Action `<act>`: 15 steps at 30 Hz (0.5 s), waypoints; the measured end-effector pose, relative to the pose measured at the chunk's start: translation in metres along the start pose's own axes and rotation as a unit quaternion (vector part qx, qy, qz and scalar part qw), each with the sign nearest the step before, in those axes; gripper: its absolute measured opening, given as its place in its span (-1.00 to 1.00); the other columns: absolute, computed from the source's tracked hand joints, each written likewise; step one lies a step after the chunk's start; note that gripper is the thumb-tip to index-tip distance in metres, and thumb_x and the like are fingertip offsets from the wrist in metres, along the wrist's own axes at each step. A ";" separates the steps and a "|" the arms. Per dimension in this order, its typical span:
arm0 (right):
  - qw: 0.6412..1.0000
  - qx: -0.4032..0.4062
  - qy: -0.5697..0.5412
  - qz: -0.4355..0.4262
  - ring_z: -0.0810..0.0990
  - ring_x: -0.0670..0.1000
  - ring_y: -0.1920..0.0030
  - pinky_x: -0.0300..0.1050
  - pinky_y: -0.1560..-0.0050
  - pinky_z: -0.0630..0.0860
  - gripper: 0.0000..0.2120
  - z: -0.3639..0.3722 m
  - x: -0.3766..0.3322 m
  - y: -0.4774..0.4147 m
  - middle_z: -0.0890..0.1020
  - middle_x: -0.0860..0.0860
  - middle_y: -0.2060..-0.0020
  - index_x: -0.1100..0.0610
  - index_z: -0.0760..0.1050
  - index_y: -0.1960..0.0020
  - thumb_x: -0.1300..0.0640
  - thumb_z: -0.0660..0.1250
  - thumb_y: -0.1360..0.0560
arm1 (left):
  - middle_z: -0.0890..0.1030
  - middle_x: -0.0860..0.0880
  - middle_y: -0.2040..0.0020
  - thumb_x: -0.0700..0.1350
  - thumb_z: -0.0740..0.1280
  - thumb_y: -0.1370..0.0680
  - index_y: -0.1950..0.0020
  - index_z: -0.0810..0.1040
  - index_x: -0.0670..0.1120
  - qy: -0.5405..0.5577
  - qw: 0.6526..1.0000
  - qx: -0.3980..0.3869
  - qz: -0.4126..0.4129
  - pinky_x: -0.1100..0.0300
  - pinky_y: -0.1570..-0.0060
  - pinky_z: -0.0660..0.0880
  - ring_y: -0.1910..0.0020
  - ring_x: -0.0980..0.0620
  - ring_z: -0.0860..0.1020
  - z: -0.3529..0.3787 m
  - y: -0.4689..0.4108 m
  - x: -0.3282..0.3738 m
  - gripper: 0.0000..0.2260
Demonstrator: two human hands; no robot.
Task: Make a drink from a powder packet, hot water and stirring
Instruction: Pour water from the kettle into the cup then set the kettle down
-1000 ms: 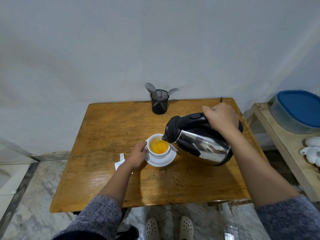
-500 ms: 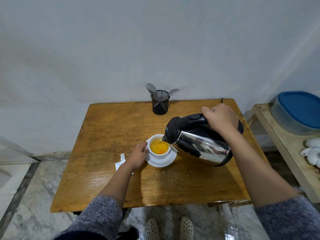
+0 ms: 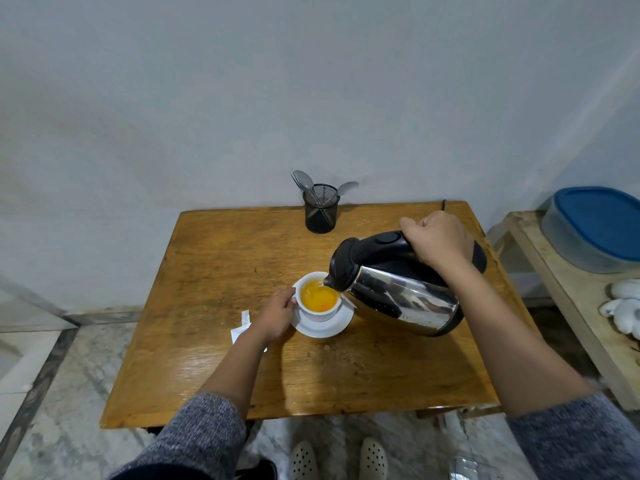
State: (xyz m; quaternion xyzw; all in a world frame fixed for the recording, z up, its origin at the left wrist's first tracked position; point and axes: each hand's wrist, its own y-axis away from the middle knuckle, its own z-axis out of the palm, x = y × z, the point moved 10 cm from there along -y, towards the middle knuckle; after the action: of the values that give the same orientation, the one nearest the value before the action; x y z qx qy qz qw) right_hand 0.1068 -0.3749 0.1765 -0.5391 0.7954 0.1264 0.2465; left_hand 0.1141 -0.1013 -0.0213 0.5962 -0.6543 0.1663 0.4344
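Note:
A white cup (image 3: pixel 320 311) holding orange liquid stands on a white saucer (image 3: pixel 329 328) near the middle of the wooden table (image 3: pixel 207 341). My left hand (image 3: pixel 277 315) holds the cup's left side at its handle. My right hand (image 3: pixel 436 239) grips the black handle of a steel kettle (image 3: pixel 405 299), which is tilted left with its black spout over the cup's right rim. A torn white powder packet (image 3: pixel 242 327) lies on the table just left of my left wrist, partly hidden by it.
A black mesh holder (image 3: pixel 321 213) with spoons stands at the table's back edge by the wall. To the right is a wooden side bench (image 3: pixel 568 306) with a blue-lidded container (image 3: pixel 595 228) and white objects (image 3: pixel 623 306). My feet show below the table's near edge.
The kettle stays tilted over the cup with hardly any shift. Both hands keep their holds.

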 end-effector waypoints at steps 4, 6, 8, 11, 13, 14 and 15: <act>1.000 0.003 -0.009 0.015 0.22 0.02 0.55 -0.21 0.45 0.14 -0.59 -0.003 0.008 -0.002 0.25 -0.04 0.61 0.07 0.22 0.58 0.01 0.19 -0.41 | 0.46 -0.14 -0.29 -0.14 0.09 -0.60 -0.29 0.43 -0.08 0.011 1.000 0.002 -0.004 0.17 -0.12 0.26 -0.22 -0.04 0.40 0.000 0.001 0.000 -0.71; 1.000 0.004 -0.010 0.019 0.22 0.02 0.55 -0.20 0.45 0.15 -0.58 -0.006 0.011 -0.001 0.25 -0.04 0.61 0.08 0.21 0.57 0.02 0.19 -0.42 | 0.47 -0.14 -0.29 -0.14 0.09 -0.60 -0.28 0.44 -0.08 0.013 1.000 0.004 -0.002 0.16 -0.11 0.27 -0.21 -0.04 0.41 0.000 0.001 0.000 -0.71; 1.000 0.008 -0.012 0.021 0.22 0.03 0.55 -0.19 0.45 0.15 -0.57 -0.010 0.014 0.000 0.25 -0.03 0.61 0.09 0.20 0.57 0.02 0.19 -0.43 | 0.46 -0.15 -0.30 -0.15 0.08 -0.60 -0.29 0.44 -0.08 0.012 1.000 0.008 -0.004 0.16 -0.13 0.27 -0.25 -0.09 0.40 -0.001 0.001 0.000 -0.70; 0.999 0.013 -0.028 0.026 0.21 0.04 0.55 -0.17 0.45 0.14 -0.56 -0.015 0.021 0.000 0.24 -0.02 0.62 0.10 0.18 0.57 0.03 0.20 -0.44 | 0.46 -0.16 -0.30 -0.16 0.08 -0.60 -0.29 0.43 -0.08 0.009 1.000 0.015 -0.003 0.17 -0.12 0.26 -0.27 -0.10 0.39 -0.002 0.001 0.003 -0.71; 0.999 0.012 -0.042 0.030 0.22 0.05 0.55 -0.16 0.45 0.15 -0.55 -0.018 0.026 -0.001 0.25 0.00 0.63 0.11 0.19 0.58 0.04 0.20 -0.44 | 0.46 -0.16 -0.30 -0.17 0.07 -0.60 -0.29 0.43 -0.09 0.007 1.000 0.019 -0.001 0.18 -0.11 0.26 -0.26 -0.08 0.39 -0.003 0.002 0.004 -0.71; 0.998 0.010 -0.049 0.032 0.23 0.05 0.54 -0.15 0.45 0.16 -0.55 -0.018 0.030 -0.001 0.26 0.01 0.63 0.11 0.20 0.59 0.04 0.20 -0.44 | 0.46 -0.16 -0.30 -0.17 0.07 -0.60 -0.29 0.43 -0.09 0.007 1.000 0.019 0.001 0.18 -0.10 0.26 -0.24 -0.06 0.40 -0.003 0.002 0.005 -0.71; 0.998 0.010 -0.055 0.035 0.24 0.06 0.54 -0.15 0.45 0.17 -0.55 -0.019 0.033 -0.002 0.26 0.01 0.63 0.12 0.21 0.59 0.05 0.20 -0.44 | 0.46 -0.15 -0.30 -0.17 0.08 -0.60 -0.28 0.43 -0.09 0.007 1.000 0.019 0.003 0.18 -0.10 0.26 -0.21 -0.04 0.40 -0.003 0.002 0.006 -0.71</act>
State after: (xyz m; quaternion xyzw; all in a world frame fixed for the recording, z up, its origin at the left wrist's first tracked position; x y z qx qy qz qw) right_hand 0.0940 -0.4106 0.1757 -0.5008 0.8003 0.1562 0.2905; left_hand 0.1134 -0.1025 -0.0147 0.6013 -0.6497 0.1846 0.4270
